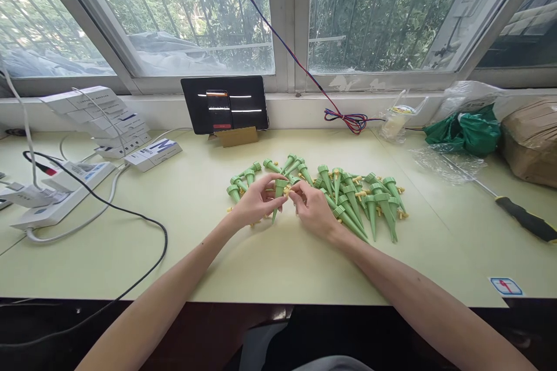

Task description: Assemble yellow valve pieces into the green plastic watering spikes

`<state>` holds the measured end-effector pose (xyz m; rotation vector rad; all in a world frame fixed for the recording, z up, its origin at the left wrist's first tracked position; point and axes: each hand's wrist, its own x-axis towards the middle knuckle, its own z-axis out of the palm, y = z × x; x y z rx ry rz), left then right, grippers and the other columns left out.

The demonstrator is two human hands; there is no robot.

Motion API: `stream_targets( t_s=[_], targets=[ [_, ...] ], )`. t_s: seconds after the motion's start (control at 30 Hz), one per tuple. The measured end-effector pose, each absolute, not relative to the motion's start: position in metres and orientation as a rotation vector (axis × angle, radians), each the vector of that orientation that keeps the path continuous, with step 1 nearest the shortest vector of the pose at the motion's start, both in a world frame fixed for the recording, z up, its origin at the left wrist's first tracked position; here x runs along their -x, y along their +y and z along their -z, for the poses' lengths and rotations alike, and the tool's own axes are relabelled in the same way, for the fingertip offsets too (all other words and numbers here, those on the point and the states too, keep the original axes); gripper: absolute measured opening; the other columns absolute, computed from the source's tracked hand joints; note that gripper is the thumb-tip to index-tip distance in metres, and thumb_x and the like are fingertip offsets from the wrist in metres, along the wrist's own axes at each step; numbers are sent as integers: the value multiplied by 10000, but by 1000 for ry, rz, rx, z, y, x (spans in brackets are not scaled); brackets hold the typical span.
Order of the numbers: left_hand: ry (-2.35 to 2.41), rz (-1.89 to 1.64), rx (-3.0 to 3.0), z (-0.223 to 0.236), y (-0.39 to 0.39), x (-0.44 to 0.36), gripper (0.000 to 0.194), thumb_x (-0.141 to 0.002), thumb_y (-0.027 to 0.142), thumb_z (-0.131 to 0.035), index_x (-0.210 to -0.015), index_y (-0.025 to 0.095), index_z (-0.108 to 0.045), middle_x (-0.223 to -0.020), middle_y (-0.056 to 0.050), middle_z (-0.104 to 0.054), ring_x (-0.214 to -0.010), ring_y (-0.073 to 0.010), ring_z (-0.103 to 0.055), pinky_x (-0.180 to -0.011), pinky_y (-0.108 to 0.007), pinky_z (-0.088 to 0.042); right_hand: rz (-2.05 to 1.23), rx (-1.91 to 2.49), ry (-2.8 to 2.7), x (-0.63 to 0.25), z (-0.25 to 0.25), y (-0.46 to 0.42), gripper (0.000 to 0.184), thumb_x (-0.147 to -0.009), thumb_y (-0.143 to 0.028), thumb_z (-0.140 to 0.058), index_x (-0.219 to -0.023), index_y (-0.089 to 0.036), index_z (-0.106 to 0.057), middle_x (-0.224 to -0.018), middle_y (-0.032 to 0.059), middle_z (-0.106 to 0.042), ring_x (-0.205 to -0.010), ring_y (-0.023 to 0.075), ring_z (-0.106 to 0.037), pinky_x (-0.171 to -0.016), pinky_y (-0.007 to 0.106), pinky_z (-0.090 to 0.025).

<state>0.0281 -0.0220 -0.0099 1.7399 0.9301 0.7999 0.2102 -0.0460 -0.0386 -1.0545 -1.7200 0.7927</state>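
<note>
Between the fingers and thumb of my left hand is a green plant watering spike, held cap up with its tip pointing down. The thumb and fingertips of my right hand pinch at a small yellow valve on the side of that spike. Exactly how the valve is seated is too small to tell. More green spikes with yellow valves lie in a heap right of my hands. Behind and left of my left hand lies another loose group of green spikes.
A tablet leans at the window behind a cardboard piece. Left are a power strip, a black cable and stacked white boxes. Right are a screwdriver, a green bag and a brown parcel.
</note>
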Motion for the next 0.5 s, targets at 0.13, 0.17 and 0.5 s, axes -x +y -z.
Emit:
stream_targets(
  t_s=[0.13, 0.17, 0.5],
  targets=[
    [962, -806, -1804, 11, -22, -28, 447, -845, 405, -674, -1227, 234, -519, -706, 41, -465, -610, -132, -621, -433, -183, -461, -879, 1085, -1685, -210, 37, -47, 206, -963, -342, -455, -830, -208, -537, -641, -17, -582, -543, 138, -526, -560, 258, -409],
    [968, -807, -1819, 12, -22, -28, 440, -847, 408, -669, -1223, 235, -522, -702, 44, -455, -607, -129, -619, -439, -183, -464, -922, 1092, -1667, -210, 37, -47, 210, -961, -350, -458, -827, -209, -537, -602, -27, -564, -523, 137, -525, -552, 258, -413],
    [971, -811, -1886, 9, -26, -30, 410, -862, 422, -640, -1209, 232, -533, -717, 39, -445, -610, -128, -613, -446, -188, -463, -1189, 1039, -1542, -210, 43, -42, 260, -962, -400, -451, -793, -213, -511, -509, -41, -541, -401, 123, -505, -429, 246, -427]
  ],
)
